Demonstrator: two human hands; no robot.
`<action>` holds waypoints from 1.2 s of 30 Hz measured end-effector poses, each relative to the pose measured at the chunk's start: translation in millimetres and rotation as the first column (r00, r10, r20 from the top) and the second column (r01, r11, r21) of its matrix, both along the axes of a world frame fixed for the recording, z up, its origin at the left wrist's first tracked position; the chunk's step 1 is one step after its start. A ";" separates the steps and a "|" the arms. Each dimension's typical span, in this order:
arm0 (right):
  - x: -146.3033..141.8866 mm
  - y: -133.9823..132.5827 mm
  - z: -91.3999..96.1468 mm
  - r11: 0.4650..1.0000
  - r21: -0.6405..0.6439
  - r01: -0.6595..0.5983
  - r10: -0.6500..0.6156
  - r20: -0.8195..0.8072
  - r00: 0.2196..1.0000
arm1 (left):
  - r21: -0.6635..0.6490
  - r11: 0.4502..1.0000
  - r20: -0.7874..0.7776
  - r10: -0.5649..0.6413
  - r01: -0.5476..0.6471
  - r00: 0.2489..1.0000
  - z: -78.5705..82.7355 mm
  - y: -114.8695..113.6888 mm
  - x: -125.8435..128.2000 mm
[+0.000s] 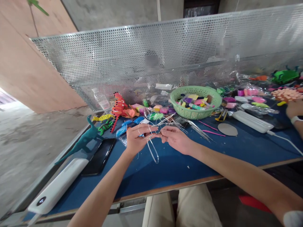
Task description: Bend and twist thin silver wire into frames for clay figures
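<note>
Above the blue table, my left hand (139, 137) and my right hand (176, 139) meet at the fingertips. A thin silvery wire (156, 156) runs between them, bent into several loops that rise above the fingers and hang below. My left hand is closed on this wire with its fingers stretched to the right. The right thumb and fingers pinch at the wire near the left fingertips; the exact spot is too small to make out. Just beyond my right hand lies a bundle of straight silvery wires (198, 128). Blue clay packs (123, 127) lie behind my left hand.
A green basket (178, 112) holds colourful packets. Left are a teal dinosaur (87, 138), a black phone (100, 157) and a white power bank (59, 186). Pink tools (213, 133) and a white corded device (252, 121) lie right, near another person's hand (293, 108). Perforated metal (123, 60) stands behind.
</note>
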State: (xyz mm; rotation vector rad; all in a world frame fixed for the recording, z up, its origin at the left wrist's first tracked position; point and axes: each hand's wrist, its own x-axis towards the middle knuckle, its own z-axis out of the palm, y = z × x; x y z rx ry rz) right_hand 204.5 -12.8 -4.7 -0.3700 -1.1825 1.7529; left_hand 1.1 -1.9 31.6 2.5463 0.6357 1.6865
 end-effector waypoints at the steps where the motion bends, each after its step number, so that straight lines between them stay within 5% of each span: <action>1: -0.5 -2.1 2.0 0.995 0.055 0.087 -0.088 0.020 0.996 | 0.014 0.999 0.033 0.031 -0.031 0.999 -1.7 -0.1 1.2; 6: -1.3 -7.8 6.4 0.912 0.240 0.333 -0.357 0.063 0.932 | -0.057 0.992 0.149 0.121 -0.113 0.981 -6.7 -4.0 13.1; 13: 0.0 -6.4 3.5 0.752 0.411 0.516 -0.586 0.056 0.809 | -0.291 0.957 0.231 0.067 0.003 0.971 -7.8 -10.8 27.4; 21: 10.4 -5.8 17.1 0.849 0.400 0.345 -0.450 0.206 0.869 | -0.072 0.997 -0.027 0.027 -0.029 0.999 3.3 0.2 8.5; 29: 7.9 -8.9 18.0 0.829 0.444 0.339 -0.459 0.195 0.867 | -0.049 0.992 0.012 0.115 -0.115 0.993 -2.4 -2.2 9.0; 36: 10.5 -14.2 22.5 0.787 0.492 0.373 -0.513 0.186 0.838 | -0.062 0.996 -0.021 0.070 -0.071 0.997 4.8 -7.8 7.2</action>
